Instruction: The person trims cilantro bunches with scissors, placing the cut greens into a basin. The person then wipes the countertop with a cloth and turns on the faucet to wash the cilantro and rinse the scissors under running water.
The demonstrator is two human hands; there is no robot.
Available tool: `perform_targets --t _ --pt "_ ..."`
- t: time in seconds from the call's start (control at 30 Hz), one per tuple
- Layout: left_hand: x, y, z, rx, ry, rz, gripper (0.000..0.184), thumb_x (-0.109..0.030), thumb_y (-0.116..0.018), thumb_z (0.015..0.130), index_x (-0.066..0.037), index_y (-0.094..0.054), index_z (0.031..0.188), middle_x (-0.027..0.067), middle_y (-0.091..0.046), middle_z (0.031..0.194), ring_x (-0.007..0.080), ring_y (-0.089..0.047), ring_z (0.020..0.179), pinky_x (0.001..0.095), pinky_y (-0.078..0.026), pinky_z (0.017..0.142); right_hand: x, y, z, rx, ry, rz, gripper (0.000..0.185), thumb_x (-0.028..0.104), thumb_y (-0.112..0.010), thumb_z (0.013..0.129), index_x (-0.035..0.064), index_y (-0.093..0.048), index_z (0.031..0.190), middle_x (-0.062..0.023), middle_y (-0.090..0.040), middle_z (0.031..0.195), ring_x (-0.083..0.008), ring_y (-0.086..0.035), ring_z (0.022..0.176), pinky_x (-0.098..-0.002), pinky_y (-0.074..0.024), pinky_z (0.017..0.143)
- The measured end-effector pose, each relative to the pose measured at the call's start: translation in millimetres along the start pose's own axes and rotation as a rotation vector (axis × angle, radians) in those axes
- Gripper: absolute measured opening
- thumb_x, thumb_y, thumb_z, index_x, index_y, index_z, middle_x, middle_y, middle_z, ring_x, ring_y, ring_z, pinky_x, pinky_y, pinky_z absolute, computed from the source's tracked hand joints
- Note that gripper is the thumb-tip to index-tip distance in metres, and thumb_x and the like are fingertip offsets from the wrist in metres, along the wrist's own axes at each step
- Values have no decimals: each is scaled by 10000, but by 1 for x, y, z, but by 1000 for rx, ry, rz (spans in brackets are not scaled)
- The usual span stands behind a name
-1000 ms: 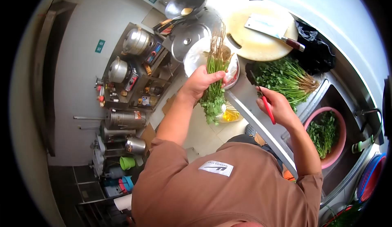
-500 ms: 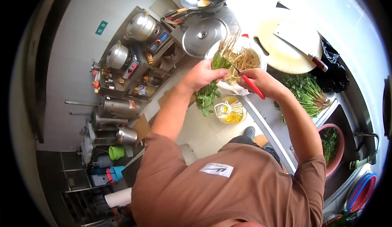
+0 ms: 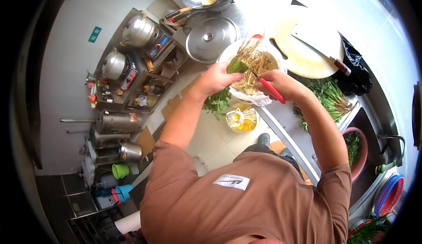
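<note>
A bunch of greens is held at the white bin, with its roots pointing away over the bin and its leaves hanging below the left hand. The left hand is clamped around the stems; the right hand is closed on the red-handled scissors, whose tips are set near the root end. Whether the blades are parted could not be determined. For a sound cut, it is judged that the stems should be gripped firmly and evenly, with the left thumb held clear of the blades. The cut is best placed close to the roots, so that little stem is wasted, and above the loose roots in the bin, so that trimmings are caught.
</note>
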State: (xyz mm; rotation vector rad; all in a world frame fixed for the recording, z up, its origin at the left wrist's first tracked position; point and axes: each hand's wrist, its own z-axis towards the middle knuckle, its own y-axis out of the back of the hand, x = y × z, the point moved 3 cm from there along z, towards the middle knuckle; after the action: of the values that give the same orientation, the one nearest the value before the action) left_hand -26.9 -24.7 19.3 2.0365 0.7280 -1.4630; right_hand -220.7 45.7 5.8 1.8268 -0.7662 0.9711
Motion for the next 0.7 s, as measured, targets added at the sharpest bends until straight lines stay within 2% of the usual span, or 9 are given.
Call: perform_targets --t 0.27,0.37,0.43,0.7 --pt "7 3 10 -5 -58 -106 355 -101 -707 887 34 -607 1200 26 -664 1055 90 -604 903 270 -494 812 -6 6 1 13 -35 23 356 326 -612 927 -24 -645 873 -37 -579 633 -120 -557 550 -284 -465 524" --pt "8 2 13 -15 -77 -113 367 -96 -707 886 33 -598 1211 23 -663 1047 90 -603 904 269 -493 814 -7 7 1 -10 -34 47 349 318 -615 928 -24 -641 868 -40 -576 626 -117 -549 546 -284 -459 520" --pt "9 3 14 -25 -57 -106 354 -96 -705 887 29 -601 1202 19 -663 1031 84 -596 882 262 -490 799 -7 10 -1 -36 -63 24 387 332 -621 851 -54 -651 850 -223 -643 757 -306 -622 695 -405 -489 697" --pt "17 11 21 -62 -20 -46 232 -139 -699 896 -13 -627 1077 2 -653 890 62 -522 722 226 -445 681 -16 13 -1 -37 -37 33 358 321 -623 852 -37 -645 856 -211 -644 764 -301 -620 704 -400 -487 700"
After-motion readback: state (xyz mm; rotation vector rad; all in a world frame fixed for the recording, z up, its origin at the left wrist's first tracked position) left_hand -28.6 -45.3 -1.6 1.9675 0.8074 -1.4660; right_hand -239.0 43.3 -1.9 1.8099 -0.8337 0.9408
